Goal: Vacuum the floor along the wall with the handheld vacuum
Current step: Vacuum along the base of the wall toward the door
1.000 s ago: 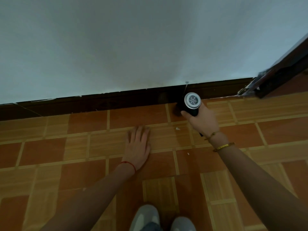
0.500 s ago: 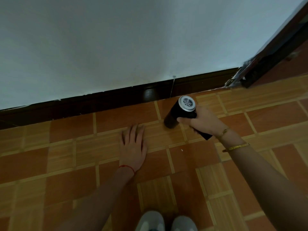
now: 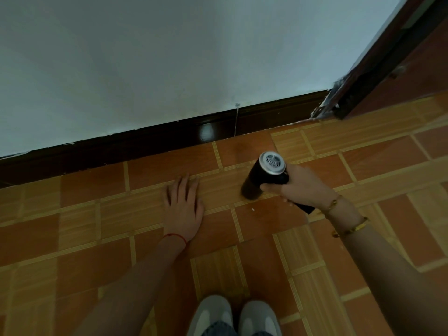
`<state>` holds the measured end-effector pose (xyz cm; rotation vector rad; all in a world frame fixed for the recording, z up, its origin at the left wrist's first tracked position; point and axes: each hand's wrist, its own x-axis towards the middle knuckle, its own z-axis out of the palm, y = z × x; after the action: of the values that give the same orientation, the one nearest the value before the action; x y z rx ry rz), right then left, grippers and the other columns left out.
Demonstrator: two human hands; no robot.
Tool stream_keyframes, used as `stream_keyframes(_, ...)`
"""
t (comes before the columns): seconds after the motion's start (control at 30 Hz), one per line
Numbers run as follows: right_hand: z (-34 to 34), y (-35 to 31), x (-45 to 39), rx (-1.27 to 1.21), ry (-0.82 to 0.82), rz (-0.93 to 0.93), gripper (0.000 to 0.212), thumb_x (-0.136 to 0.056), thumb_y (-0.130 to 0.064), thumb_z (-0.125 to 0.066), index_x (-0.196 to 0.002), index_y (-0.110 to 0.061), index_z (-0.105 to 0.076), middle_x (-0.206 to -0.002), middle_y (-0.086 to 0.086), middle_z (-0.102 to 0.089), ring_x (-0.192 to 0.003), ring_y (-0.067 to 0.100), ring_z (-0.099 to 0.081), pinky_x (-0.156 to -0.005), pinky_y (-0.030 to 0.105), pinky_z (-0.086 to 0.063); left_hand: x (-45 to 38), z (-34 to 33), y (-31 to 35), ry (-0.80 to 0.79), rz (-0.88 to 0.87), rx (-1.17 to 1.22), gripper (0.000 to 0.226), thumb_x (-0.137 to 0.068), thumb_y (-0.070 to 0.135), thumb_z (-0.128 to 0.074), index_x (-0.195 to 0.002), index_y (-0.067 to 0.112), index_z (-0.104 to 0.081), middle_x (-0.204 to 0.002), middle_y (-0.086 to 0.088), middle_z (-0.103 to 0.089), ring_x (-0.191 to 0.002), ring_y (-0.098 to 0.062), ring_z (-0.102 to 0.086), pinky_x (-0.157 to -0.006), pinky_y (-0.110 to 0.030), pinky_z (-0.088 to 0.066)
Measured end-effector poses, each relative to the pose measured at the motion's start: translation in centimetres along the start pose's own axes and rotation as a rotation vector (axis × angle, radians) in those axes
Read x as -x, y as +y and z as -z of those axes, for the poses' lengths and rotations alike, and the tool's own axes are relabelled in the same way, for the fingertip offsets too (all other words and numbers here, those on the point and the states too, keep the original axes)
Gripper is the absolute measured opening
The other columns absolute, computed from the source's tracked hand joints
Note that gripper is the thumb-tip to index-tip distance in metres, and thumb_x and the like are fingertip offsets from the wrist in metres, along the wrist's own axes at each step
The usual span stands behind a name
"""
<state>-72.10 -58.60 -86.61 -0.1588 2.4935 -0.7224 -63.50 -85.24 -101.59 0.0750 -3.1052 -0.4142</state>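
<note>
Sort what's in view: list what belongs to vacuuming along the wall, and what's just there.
Part of the job:
handheld vacuum, gripped in the right hand
tiled floor
dark baseboard
white speck on the tile

Just there:
left hand, flat on the floor
door frame
grey shoes

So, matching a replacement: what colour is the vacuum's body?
Black vacuum's body, silver vented end cap; head view.

I see my left hand [image 3: 183, 209] flat, palm down, fingers together and extended, red string at the wrist, forearm straight. My right hand [image 3: 301, 187] is curled closed in a grip right of it, two gold bracelets on that wrist.
</note>
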Motion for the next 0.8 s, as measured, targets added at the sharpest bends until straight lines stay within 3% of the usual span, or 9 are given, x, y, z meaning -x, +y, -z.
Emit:
stream_keyframes(0.07,-0.2,0.0,1.1,0.011,-0.027,0.002,0.056,-0.083,-0.046,-0.070,-0.129,-0.021,-0.049,-0.081,-0.011,-0.060,-0.069,0.006,-0.058,-0.063,0.022,-0.047,0.0,0.0,0.0,0.003,-0.004,-0.001,0.054,-0.099,0.037,-0.029,-0.147,0.015,-0.039,-0.156,-0.011,-0.032,-0.145,-0.031,-0.027,-0.118,-0.057,-0.016)
stream_keyframes(0.17,-0.4,0.2,2.1,0.068,0.022,0.037,0.064,-0.083,-0.049,-0.069,-0.135,-0.022,-0.046,-0.099,-0.008,-0.065,-0.084,0.010,-0.058,-0.079,0.029,-0.051,0.0,0.0,0.1,0.002,-0.006,-0.013,0.055,-0.099,0.037,-0.028,-0.148,0.015,-0.037,-0.157,-0.011,-0.032,-0.145,-0.030,-0.027,-0.119,-0.056,-0.013)
stream_keyframes(0.27,-0.3,0.3,2.6,0.039,-0.053,0.015,0.057,-0.082,-0.048,-0.070,-0.129,-0.023,-0.051,-0.078,-0.018,-0.055,-0.069,0.003,-0.054,-0.073,0.028,-0.049,0.0,0.0,0.0,-0.008,-0.001,-0.009,0.056,-0.099,0.038,-0.025,-0.149,0.015,-0.035,-0.157,-0.011,-0.030,-0.146,-0.030,-0.025,-0.120,-0.056,-0.012)
stream_keyframes(0.47,-0.2,0.3,2.8,0.077,-0.124,-0.018,0.049,-0.081,-0.049,-0.070,-0.120,-0.028,-0.051,-0.085,-0.005,-0.069,-0.068,0.010,-0.062,-0.067,0.028,-0.053,0.0,-0.2,0.0,-0.019,0.005,-0.008,0.057,-0.099,0.038,-0.023,-0.150,0.015,-0.033,-0.158,-0.011,-0.029,-0.147,-0.030,-0.022,-0.119,-0.058,-0.013)
stream_keyframes(0.53,-0.9,0.5,2.4,0.123,0.024,0.015,0.062,-0.081,-0.053,-0.069,-0.131,-0.024,-0.047,-0.105,-0.002,-0.069,-0.087,0.012,-0.064,-0.079,0.031,-0.055,0.0,-0.2,0.0,-0.026,0.004,0.003,0.057,-0.099,0.037,-0.022,-0.151,0.015,-0.032,-0.158,-0.012,-0.029,-0.147,-0.031,-0.021,-0.119,-0.059,-0.014)
stream_keyframes(0.6,-1.5,0.2,2.0,0.093,0.128,0.035,0.069,-0.081,-0.053,-0.068,-0.137,-0.023,-0.042,-0.111,0.000,-0.068,-0.095,0.016,-0.064,-0.082,0.035,-0.056,0.1,-0.2,0.0,-0.024,0.003,0.012,0.056,-0.099,0.036,-0.022,-0.151,0.015,-0.032,-0.158,-0.012,-0.029,-0.147,-0.031,-0.021,-0.119,-0.059,-0.015)
stream_keyframes(0.73,-1.5,-1.7,1.9,-0.119,-0.230,0.020,0.058,-0.085,-0.037,-0.071,-0.133,-0.021,-0.044,-0.078,0.005,-0.068,-0.053,0.010,-0.059,-0.052,0.022,-0.052,-0.2,0.0,0.5,-0.001,0.047,0.062,0.054,-0.101,0.036,-0.018,-0.148,0.016,-0.036,-0.156,-0.011,-0.032,-0.147,-0.029,-0.022,-0.120,-0.058,-0.013)
stream_keyframes(0.8,-2.0,-2.4,2.0,-0.115,-0.329,0.046,0.052,-0.085,-0.036,-0.072,-0.128,-0.023,-0.047,-0.072,0.006,-0.067,-0.048,0.011,-0.058,-0.048,0.022,-0.051,-0.2,0.0,0.5,-0.004,0.041,0.064,0.055,-0.101,0.037,-0.018,-0.148,0.016,-0.035,-0.157,-0.010,-0.031,-0.148,-0.027,-0.020,-0.120,-0.057,-0.011)
